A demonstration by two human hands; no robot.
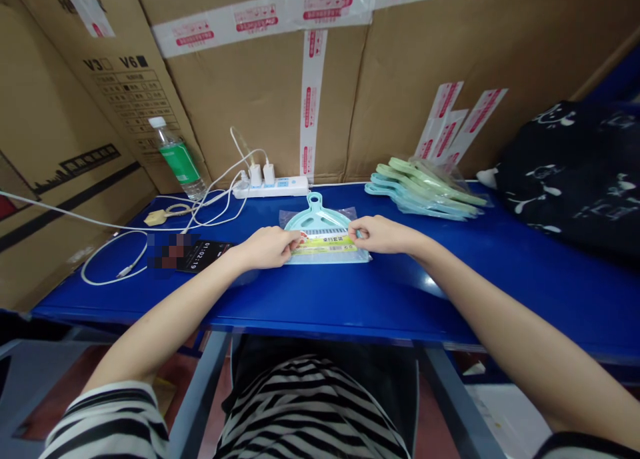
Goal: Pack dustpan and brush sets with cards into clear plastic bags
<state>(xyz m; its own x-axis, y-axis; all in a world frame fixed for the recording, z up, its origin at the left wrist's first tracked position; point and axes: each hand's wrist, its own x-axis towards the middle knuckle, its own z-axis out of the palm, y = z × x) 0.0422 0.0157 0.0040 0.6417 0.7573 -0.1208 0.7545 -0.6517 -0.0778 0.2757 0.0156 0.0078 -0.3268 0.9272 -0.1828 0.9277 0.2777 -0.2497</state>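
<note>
With our left hand (273,247) and right hand (381,235), we are pinching opposite ends of a yellow-green label (327,241); a light-blue dustpan (316,213) is lying beneath both.

Blue table (520,272), seemingly reddish floor (434,426)

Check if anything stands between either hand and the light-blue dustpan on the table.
No separate obstacle visible. The left hand and right hand are at opposite ends of the printed label on the dustpan; only that label and clear plastic may intervene.
</note>
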